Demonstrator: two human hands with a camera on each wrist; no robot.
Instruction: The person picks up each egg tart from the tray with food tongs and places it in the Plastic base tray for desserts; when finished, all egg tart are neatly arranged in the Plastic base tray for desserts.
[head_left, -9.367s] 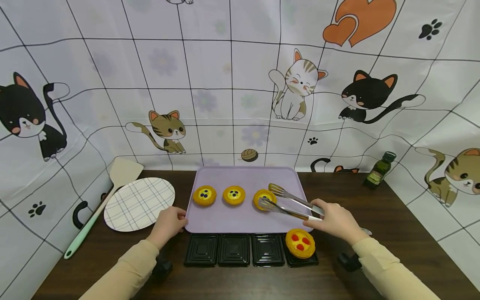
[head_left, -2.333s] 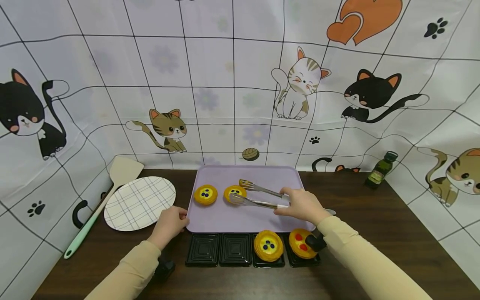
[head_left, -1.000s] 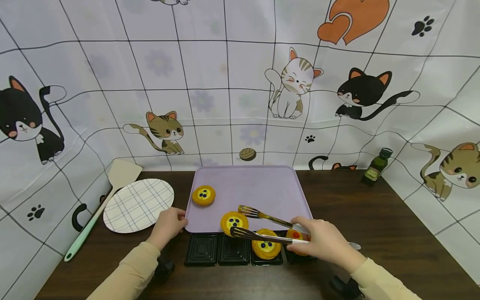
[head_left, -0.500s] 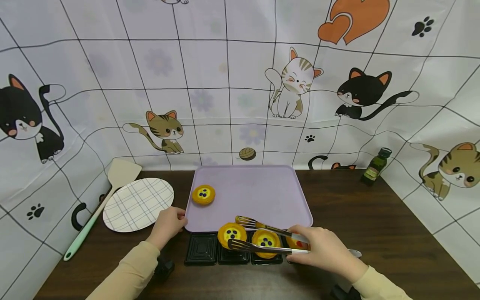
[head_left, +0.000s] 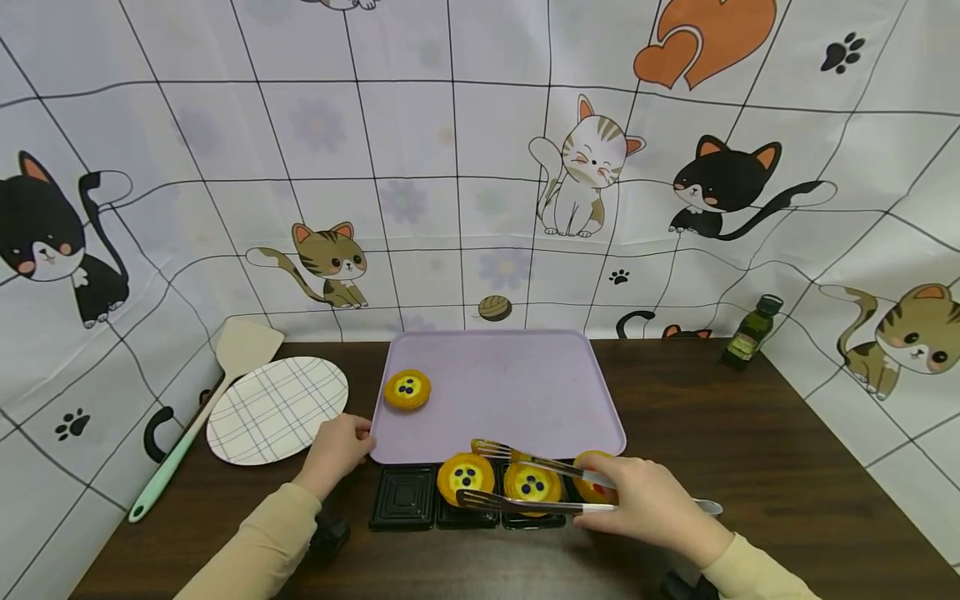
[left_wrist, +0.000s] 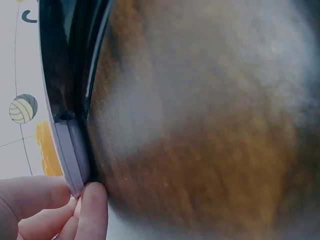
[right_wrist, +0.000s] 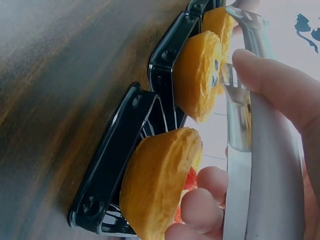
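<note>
My left hand (head_left: 336, 450) pinches the front-left corner of the lilac tray (head_left: 510, 392); in the left wrist view, thumb and fingers sit on either side of the tray's edge (left_wrist: 75, 155). My right hand (head_left: 648, 504) grips metal tongs (head_left: 525, 505), their slotted ends either side of an egg tart (head_left: 463, 475) with dark blue dots. This tart sits at the second black plastic box from the left. A similar tart (head_left: 531, 480) fills the box to its right. The red-topped tart (right_wrist: 155, 185), in the rightmost box, is partly hidden by my right hand and the tongs.
One more blue-dotted tart (head_left: 407, 389) lies at the tray's left. The leftmost black box (head_left: 402, 498) holds nothing. An oval checked plate (head_left: 277, 410) and a turner (head_left: 247, 348) lie to the left. A green bottle (head_left: 750, 333) stands back right, before the cat-print wall covering.
Two blue-dotted tarts have gone from the tray to the black boxes. Within the last second the tongs brought the latest one down from the tray's front edge. My left hand stayed put.
</note>
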